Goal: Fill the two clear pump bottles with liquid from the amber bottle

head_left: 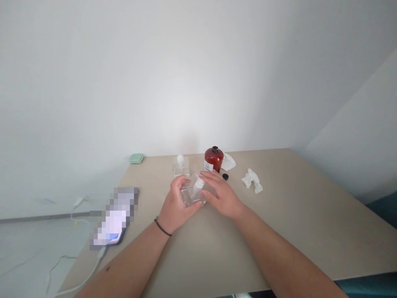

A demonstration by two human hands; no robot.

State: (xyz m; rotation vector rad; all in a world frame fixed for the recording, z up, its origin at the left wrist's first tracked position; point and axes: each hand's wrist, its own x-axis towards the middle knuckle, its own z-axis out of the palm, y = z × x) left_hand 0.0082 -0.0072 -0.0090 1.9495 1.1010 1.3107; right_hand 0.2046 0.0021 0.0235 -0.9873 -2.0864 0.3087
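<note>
My left hand [177, 205] is wrapped round the left side and near edge of a clear square pump bottle [187, 196] with clear liquid in it. At its top, the thumb and fingers of my right hand [221, 194] close round the white pump head [199, 184]. Just behind stands a second clear square bottle [181, 167] with a white top. Beyond my right fingers is a brown-red round bottle [214, 158], uncapped and with a white label. Its neck is bare, and a small black cap [225, 176] lies beside it.
A crumpled white tissue [252, 180] lies to the right, and a flat white paper piece [228, 162] behind the brown-red bottle. At left a phone [116, 219] is plugged into a white cable [93, 269]. A green case [136, 158] sits at the table's [214, 256] back left corner, near the wall.
</note>
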